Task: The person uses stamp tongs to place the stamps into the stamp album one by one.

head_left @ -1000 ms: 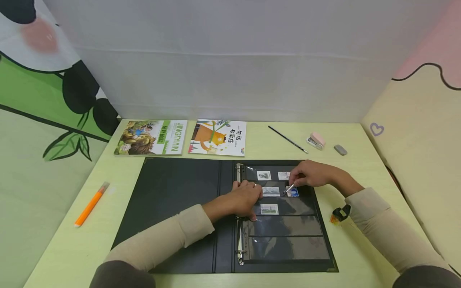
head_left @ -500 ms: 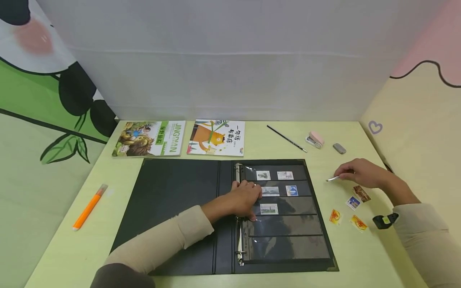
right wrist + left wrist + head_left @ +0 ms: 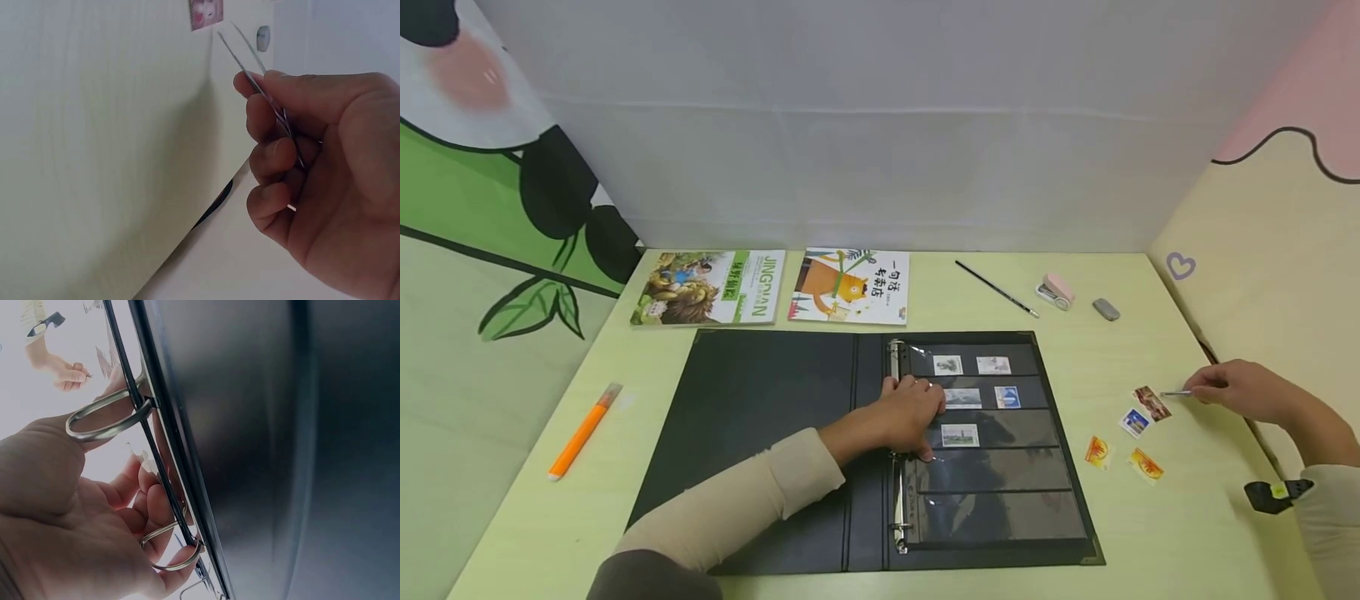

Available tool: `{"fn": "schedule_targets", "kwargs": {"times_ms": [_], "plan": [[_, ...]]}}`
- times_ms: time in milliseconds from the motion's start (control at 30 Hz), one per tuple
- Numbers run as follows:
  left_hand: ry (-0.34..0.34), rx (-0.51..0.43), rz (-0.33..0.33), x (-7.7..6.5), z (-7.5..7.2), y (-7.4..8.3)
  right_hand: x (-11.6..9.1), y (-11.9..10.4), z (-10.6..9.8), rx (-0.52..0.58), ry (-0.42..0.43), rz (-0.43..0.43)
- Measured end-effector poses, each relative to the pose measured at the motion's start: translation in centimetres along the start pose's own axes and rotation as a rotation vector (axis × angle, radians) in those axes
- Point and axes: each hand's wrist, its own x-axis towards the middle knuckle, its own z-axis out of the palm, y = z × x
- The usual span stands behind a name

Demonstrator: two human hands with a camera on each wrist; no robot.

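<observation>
My left hand (image 3: 901,415) rests on the right-hand pocket page (image 3: 992,512) of an open black stamp album (image 3: 760,433), just beside its metal rings (image 3: 106,422). Several stamps sit in the page's upper three rows, among them a blue one (image 3: 1008,397). At the far right my right hand (image 3: 1258,393) pinches metal tweezers (image 3: 1176,393). Their two tips (image 3: 225,41) stand apart with nothing between them, pointing at a brown stamp (image 3: 1152,403) on the table. Near it lie a blue-and-white stamp (image 3: 1135,422) and two orange stamps (image 3: 1146,465), one left of the other.
Two picture books (image 3: 707,287) lie along the back left. Toward the back right are a dark pencil (image 3: 996,288), a pink stapler (image 3: 1058,288) and a grey eraser (image 3: 1106,309). An orange marker (image 3: 583,433) lies left of the album. Walls border the table's back and sides.
My right hand has moved right with the tweezers, from over the album page past the loose stamps, and those stamps have come into view. My left hand has stayed put.
</observation>
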Motion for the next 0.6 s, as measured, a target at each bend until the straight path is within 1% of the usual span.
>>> {"fn": "schedule_targets", "kwargs": {"times_ms": [33, 100, 267, 367, 467, 600], "plan": [[-0.001, 0.001, 0.001, 0.0, 0.0, 0.0, -0.1, 0.3, 0.2, 0.005, 0.000, 0.018], [-0.004, 0.003, 0.000, 0.0, 0.0, 0.0, -0.1, 0.7, 0.6, 0.011, 0.004, 0.010], [-0.006, 0.005, 0.000, 0.1, 0.1, -0.1, 0.3, 0.8, 1.2, 0.025, 0.024, -0.034], [-0.003, 0.003, 0.003, 0.2, 0.1, 0.0, 0.6, 0.7, 0.9, -0.012, 0.061, -0.042], [-0.005, 0.004, -0.002, 0.2, 0.1, 0.0, 0.9, 0.5, 0.6, -0.047, 0.117, -0.043], [-0.008, 0.009, -0.002, 0.1, 0.1, 0.0, 1.5, -0.6, 0.7, -0.029, 0.171, -0.092]]}}
